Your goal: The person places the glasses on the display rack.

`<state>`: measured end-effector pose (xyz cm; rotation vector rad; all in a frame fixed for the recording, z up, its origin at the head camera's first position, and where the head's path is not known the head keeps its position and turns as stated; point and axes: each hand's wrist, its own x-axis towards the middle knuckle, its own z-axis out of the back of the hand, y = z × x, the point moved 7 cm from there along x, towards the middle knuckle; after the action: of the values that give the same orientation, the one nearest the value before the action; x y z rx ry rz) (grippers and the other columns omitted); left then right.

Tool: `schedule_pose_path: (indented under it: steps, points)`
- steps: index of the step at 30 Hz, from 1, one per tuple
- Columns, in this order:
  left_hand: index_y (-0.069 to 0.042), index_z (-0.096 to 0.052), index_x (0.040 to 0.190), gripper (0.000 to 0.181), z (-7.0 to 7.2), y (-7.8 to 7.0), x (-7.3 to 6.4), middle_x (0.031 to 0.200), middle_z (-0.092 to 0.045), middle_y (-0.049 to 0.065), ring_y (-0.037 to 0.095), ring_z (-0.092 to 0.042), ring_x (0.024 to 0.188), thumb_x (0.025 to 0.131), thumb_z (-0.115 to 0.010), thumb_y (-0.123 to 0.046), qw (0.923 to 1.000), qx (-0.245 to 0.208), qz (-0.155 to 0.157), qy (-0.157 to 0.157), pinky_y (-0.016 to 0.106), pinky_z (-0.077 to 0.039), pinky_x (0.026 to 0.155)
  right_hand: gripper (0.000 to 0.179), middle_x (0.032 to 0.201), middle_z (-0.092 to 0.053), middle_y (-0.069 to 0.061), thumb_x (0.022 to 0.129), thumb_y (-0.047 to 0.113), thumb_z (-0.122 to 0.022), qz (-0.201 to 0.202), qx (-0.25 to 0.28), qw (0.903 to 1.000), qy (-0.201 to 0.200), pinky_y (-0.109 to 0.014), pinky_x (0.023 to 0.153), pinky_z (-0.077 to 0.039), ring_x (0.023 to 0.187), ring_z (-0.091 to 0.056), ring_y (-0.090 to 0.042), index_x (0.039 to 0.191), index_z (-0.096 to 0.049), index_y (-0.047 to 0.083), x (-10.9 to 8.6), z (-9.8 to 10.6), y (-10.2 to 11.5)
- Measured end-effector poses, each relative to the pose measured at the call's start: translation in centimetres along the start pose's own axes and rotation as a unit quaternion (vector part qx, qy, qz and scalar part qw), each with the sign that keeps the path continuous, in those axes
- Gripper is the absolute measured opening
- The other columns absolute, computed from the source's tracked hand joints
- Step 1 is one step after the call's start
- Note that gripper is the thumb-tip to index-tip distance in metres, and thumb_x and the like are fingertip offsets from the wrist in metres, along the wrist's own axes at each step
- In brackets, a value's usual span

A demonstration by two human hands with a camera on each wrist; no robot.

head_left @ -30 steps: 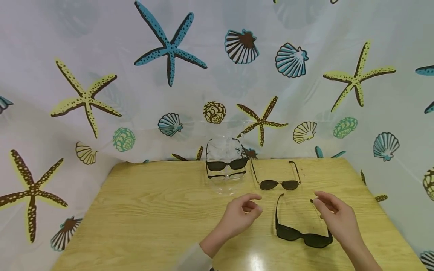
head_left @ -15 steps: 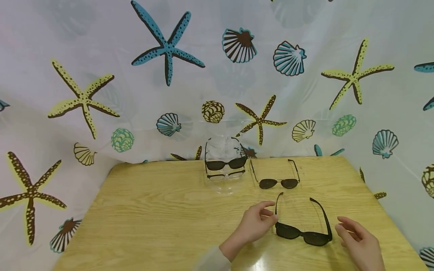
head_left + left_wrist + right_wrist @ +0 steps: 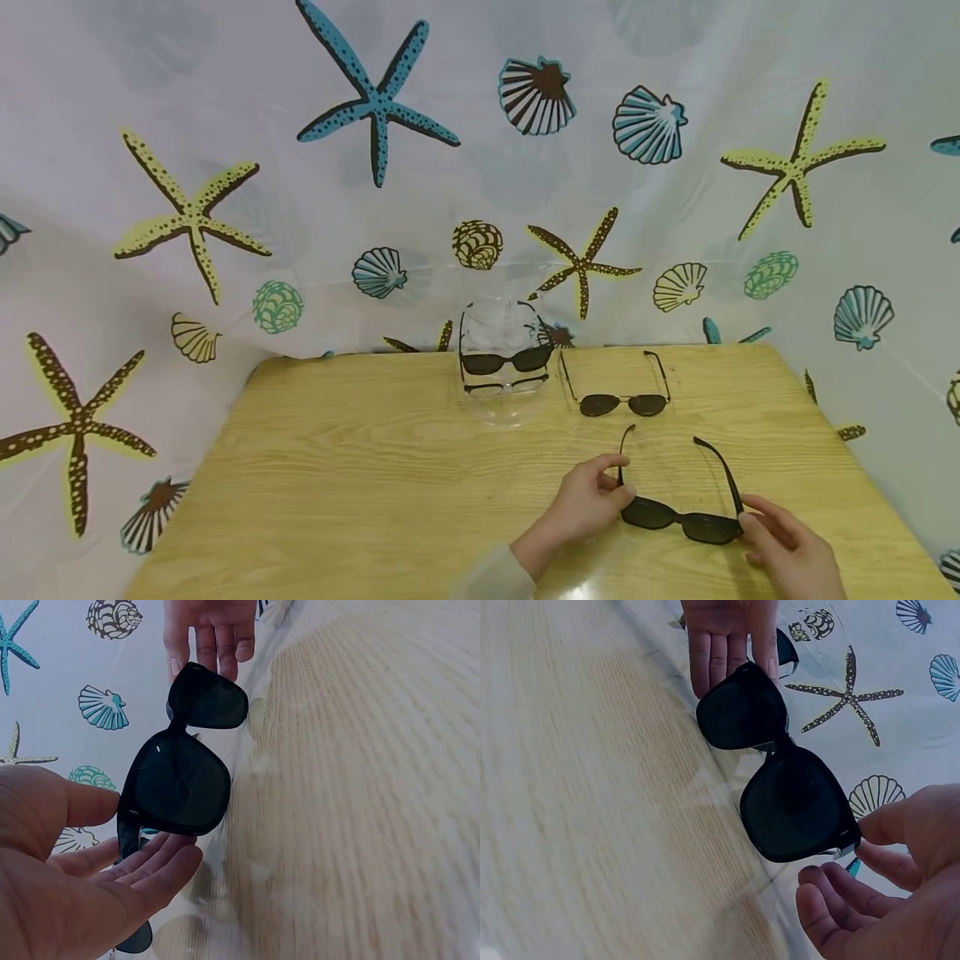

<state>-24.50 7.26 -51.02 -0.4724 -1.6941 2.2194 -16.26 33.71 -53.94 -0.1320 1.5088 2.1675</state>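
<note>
Black sunglasses (image 3: 678,518) with dark lenses lie near the front right of the table in the head view, temples unfolded and pointing away from me. My left hand (image 3: 588,504) pinches their left hinge corner between thumb and fingers. At the opposite corner, the right hand (image 3: 795,546) pinches the frame where the right temple begins. Both wrist views show the same sunglasses (image 3: 176,784) spanning the two hands, with a thumb (image 3: 889,823) against the outer end of the frame.
Aviator sunglasses (image 3: 647,406) stand unfolded behind. To their left, a clear display stand (image 3: 501,412) bears dark sunglasses (image 3: 483,364) above clear-lensed glasses (image 3: 483,390). The wooden table (image 3: 360,492) ends at a shell-and-starfish curtain (image 3: 420,225).
My left hand has moved right onto the left hinge corner. The right hand dropped outward from beside the right temple, then came in to the right corner. The sunglasses stay in place.
</note>
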Motion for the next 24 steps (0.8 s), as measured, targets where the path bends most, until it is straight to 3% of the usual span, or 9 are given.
schedule_pose_path:
  steps: [4,7,12,18,22,24]
  points:
    - [-0.006,-0.066,0.141,0.043,-0.3,0.0,0.2,0.108,-0.075,0.015,0.015,-0.069,0.095,0.099,-0.073,-0.014,1.0000,0.003,0.004,-0.004,0.027,-0.055,0.072,0.061,0.115,-0.077,0.005,0.104,0.036,-0.067,-0.008,0.035,0.9993,0.003,-0.030,0.079,-0.063,0.086,-0.075,-0.007,0.156,-0.051,0.009,0.0,0.0,-0.5]
    - [-0.006,-0.066,0.141,0.043,-0.4,-0.1,0.3,0.108,-0.075,0.015,0.015,-0.069,0.094,0.099,-0.073,-0.014,1.0000,-0.004,0.006,-0.001,0.028,-0.056,0.072,0.059,0.118,-0.077,0.001,0.104,0.035,-0.067,-0.002,0.029,0.9996,0.000,-0.030,0.079,-0.063,0.085,-0.076,-0.011,0.156,-0.053,0.010,0.0,0.2,-0.4]
    - [-0.006,-0.066,0.142,0.044,-0.5,0.0,0.6,0.105,-0.075,0.014,0.013,-0.068,0.088,0.099,-0.074,-0.013,0.9997,-0.022,0.013,0.001,0.027,-0.055,0.070,0.056,0.117,-0.078,0.005,0.105,0.037,-0.067,0.001,0.018,0.9998,0.003,-0.029,0.080,-0.063,0.085,-0.076,-0.014,0.154,-0.056,0.014,-0.1,0.4,-0.2]
    - [-0.006,-0.065,0.143,0.047,-0.3,-0.3,0.3,0.109,-0.074,0.012,0.014,-0.068,0.095,0.098,-0.074,-0.011,0.9993,-0.036,0.010,0.001,0.028,-0.058,0.072,0.053,0.106,-0.078,0.015,0.106,0.031,-0.066,0.002,0.027,0.9996,0.010,-0.029,0.078,-0.062,0.083,-0.074,-0.016,0.154,-0.054,0.010,-0.3,0.1,0.1]
    - [-0.008,-0.065,0.143,0.047,0.1,-0.8,-0.1,0.108,-0.073,0.012,0.015,-0.070,0.097,0.098,-0.074,-0.011,0.9986,-0.052,0.005,-0.002,0.028,-0.059,0.073,0.054,0.112,-0.078,0.012,0.107,0.033,-0.064,0.008,0.012,0.9998,0.013,-0.030,0.078,-0.062,0.085,-0.075,-0.017,0.155,-0.054,0.012,-0.5,0.1,0.6]
    - [-0.009,-0.065,0.143,0.046,0.4,-1.1,-0.4,0.105,-0.074,0.012,0.016,-0.072,0.095,0.098,-0.074,-0.010,0.9979,-0.065,0.002,-0.006,0.027,-0.059,0.073,0.054,0.121,-0.078,0.003,0.107,0.034,-0.064,0.018,0.001,0.9997,0.015,-0.030,0.080,-0.062,0.087,-0.076,-0.016,0.155,-0.053,0.013,-0.7,0.0,1.2]
